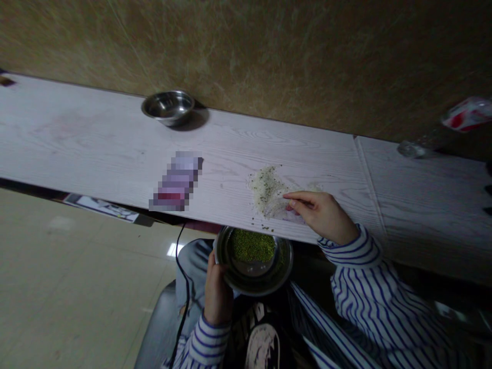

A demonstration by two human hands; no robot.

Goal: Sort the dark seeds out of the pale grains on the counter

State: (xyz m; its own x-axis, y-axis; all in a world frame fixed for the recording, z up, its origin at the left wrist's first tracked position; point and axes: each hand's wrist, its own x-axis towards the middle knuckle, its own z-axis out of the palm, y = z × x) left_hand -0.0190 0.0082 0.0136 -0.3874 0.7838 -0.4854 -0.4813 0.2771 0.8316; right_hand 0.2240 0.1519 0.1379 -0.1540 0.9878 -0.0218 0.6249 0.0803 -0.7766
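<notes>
Sorting the mixed grain pile [265, 187] on the table [226, 154] seems underway, the left hand [218, 292] gripping a bowl [284, 266] of green beans [251, 247] below the edge, the right hand [313, 210] nearly pinched, whether on grains I cannot tell, the next move calling for delicate picking.

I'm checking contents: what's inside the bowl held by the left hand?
The bowl holds small green beans, with a few pale specks on its bare bottom beside them. Anything beneath the beans is hidden.
</notes>
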